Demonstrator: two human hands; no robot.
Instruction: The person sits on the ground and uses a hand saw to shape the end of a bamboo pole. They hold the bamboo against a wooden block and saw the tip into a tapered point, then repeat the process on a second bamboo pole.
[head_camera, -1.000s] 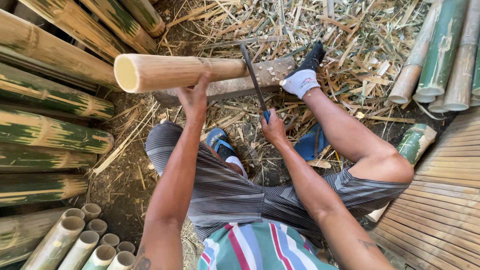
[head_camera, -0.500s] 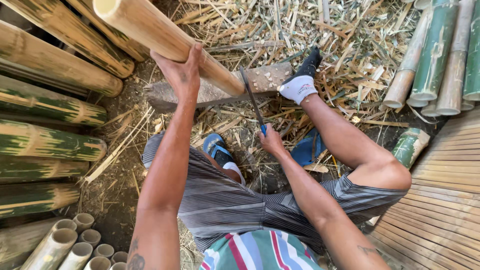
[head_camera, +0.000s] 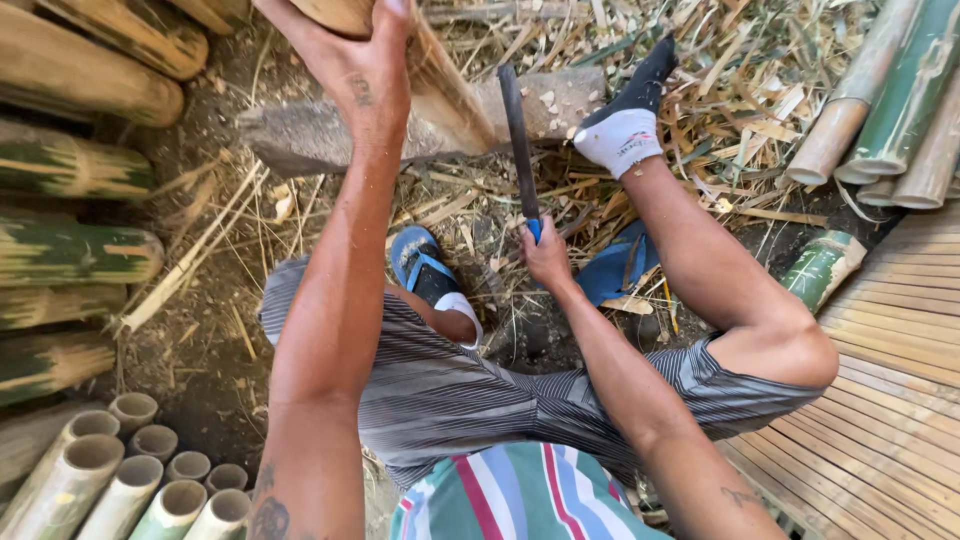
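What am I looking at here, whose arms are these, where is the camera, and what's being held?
The camera sits on a person's head and looks down, so the arms and legs are that person's own. They sit on the ground with knees apart. The left hand grips a thick peeled bamboo pole, whose far end rests on a wooden chopping block. The right hand holds a long dark blade by its blue handle, tip pointing away toward the block. One socked foot rests by the block. The ground is covered in bamboo shavings. Green bamboo poles lie to the left, cut bamboo tubes at lower left, and flat split slats at right.
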